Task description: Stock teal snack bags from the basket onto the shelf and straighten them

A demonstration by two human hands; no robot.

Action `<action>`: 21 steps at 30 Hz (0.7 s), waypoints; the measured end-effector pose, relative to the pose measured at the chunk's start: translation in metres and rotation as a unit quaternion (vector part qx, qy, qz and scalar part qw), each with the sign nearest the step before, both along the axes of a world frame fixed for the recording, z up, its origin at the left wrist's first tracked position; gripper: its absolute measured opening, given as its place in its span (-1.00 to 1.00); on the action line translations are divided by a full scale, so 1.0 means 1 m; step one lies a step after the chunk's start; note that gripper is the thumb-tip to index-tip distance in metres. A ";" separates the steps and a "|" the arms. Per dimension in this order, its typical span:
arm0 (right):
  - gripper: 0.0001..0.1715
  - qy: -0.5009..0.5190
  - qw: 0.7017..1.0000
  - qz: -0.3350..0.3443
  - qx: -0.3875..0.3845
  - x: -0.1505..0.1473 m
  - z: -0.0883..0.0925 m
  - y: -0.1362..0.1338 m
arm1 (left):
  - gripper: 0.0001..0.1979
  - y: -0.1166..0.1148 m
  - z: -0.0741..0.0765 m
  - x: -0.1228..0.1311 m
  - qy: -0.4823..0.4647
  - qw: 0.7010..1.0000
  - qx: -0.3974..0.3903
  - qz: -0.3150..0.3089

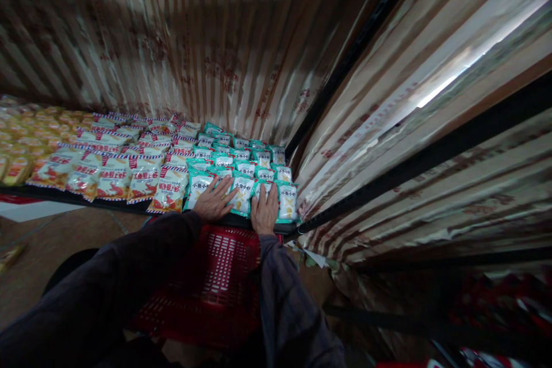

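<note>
Rows of teal-and-white snack packets (245, 187) stand at the right end of a shelf. My left hand (214, 200) lies with fingers spread over the front packets at the left of that group. Over a front packet further right rests my right hand (264, 210), its fingers stretched out and slightly apart. Both hands touch the packets from above and neither grips one. Left of the teal rows are red-and-white snack packets (112, 177) with striped edges. Part of the front teal packets is hidden under my hands.
Below my hands is a red plastic basket (224, 267). Yellow packets (32, 141) fill the shelf's far left. Black metal posts (345, 63) rise at the right, before a pleated curtain (241, 40) that hangs behind the shelf. The shelf's dark front edge (116, 205) runs below the packets.
</note>
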State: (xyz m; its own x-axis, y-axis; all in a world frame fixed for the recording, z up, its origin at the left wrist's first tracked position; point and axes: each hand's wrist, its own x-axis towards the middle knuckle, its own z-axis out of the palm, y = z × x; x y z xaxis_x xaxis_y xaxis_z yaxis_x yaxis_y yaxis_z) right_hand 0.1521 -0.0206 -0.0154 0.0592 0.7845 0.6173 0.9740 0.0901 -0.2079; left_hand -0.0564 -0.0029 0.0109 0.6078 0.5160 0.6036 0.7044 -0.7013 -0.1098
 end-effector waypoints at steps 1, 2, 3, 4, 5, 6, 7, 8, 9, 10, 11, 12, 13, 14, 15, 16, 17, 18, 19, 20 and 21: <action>-0.41 -0.007 1.000 -0.002 -0.001 0.001 -0.001 -0.001 | -0.51 0.000 0.000 0.000 0.001 1.000 -0.003 0.000; -0.39 -0.013 1.000 -0.003 -0.002 0.003 0.000 -0.002 | -0.50 0.000 0.001 0.000 0.001 1.000 -0.005 0.000; -0.38 -0.017 1.000 -0.005 -0.002 0.005 0.001 -0.003 | -0.50 -0.001 0.002 -0.001 0.001 1.000 -0.007 0.000; -0.36 -0.020 1.000 -0.008 -0.001 0.007 0.003 -0.004 | -0.49 -0.001 0.002 -0.001 0.000 1.000 -0.009 0.001; -0.35 -0.020 1.000 -0.012 0.001 0.009 0.005 -0.004 | -0.47 -0.002 0.003 -0.001 0.000 1.000 -0.010 0.001; -0.33 -0.019 1.000 -0.015 0.003 0.011 0.008 -0.003 | -0.46 -0.002 0.004 0.000 0.000 1.000 -0.010 0.000; -0.31 -0.018 1.000 -0.018 0.005 0.012 0.011 -0.003 | -0.45 -0.003 0.005 0.000 0.002 1.000 -0.011 -0.001; -0.31 -0.018 1.000 -0.017 0.006 0.013 0.013 -0.001 | -0.43 -0.003 0.005 0.002 0.005 1.000 -0.012 -0.003; -0.30 -0.021 1.000 -0.012 0.005 0.014 0.014 0.000 | -0.41 -0.003 0.005 0.003 0.008 1.000 -0.015 -0.004; -0.30 -0.025 1.000 -0.005 0.003 0.013 0.015 0.002 | -0.40 -0.002 0.004 0.005 0.011 1.000 -0.018 -0.004; -0.30 -0.030 1.000 0.003 0.000 0.012 0.015 0.004 | -0.40 -0.001 0.003 0.006 0.014 1.000 -0.022 -0.003; -0.30 -0.034 0.999 0.009 -0.002 0.010 0.014 0.006 | -0.39 0.000 0.002 0.007 0.017 1.000 -0.026 -0.001; -0.30 -0.037 0.999 0.014 -0.003 0.008 0.014 0.007 | -0.39 0.001 0.001 0.008 0.019 0.999 -0.030 0.001; -0.30 -0.040 0.999 0.015 -0.004 0.007 0.013 0.008 | -0.38 0.002 0.000 0.009 0.020 0.999 -0.033 0.001; -0.30 -0.042 0.999 0.014 -0.004 0.006 0.013 0.009 | -0.38 0.003 0.000 0.009 0.022 0.999 -0.036 0.001; -0.29 -0.044 0.999 0.013 -0.004 0.005 0.013 0.009 | -0.37 0.003 0.000 0.009 0.022 0.999 -0.038 0.000; -0.29 -0.046 0.999 0.011 -0.003 0.005 0.013 0.009 | -0.37 0.003 0.001 0.009 0.023 0.999 -0.039 -0.002; -0.28 -0.049 0.999 0.010 -0.002 0.005 0.013 0.009 | -0.37 0.002 0.002 0.008 0.023 0.999 -0.040 -0.003; -0.27 -0.052 0.999 0.011 -0.001 0.006 0.014 0.009 | -0.37 0.002 0.003 0.007 0.023 0.999 -0.040 -0.004; -0.26 -0.056 0.998 0.013 0.000 0.006 0.015 0.008 | -0.38 0.001 0.004 0.006 0.024 0.999 -0.040 -0.006; -0.25 -0.060 0.998 0.017 0.000 0.007 0.015 0.008 | -0.38 0.001 0.005 0.006 0.025 0.999 -0.040 -0.009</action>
State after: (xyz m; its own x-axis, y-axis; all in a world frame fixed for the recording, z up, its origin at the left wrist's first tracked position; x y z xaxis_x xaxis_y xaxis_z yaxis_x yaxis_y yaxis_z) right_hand 0.1590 -0.0125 -0.0003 -0.0413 0.7847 0.6185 0.9882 0.1234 -0.0907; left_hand -0.0507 -0.0024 0.0163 0.6454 0.5496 0.5305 0.6866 -0.7217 -0.0877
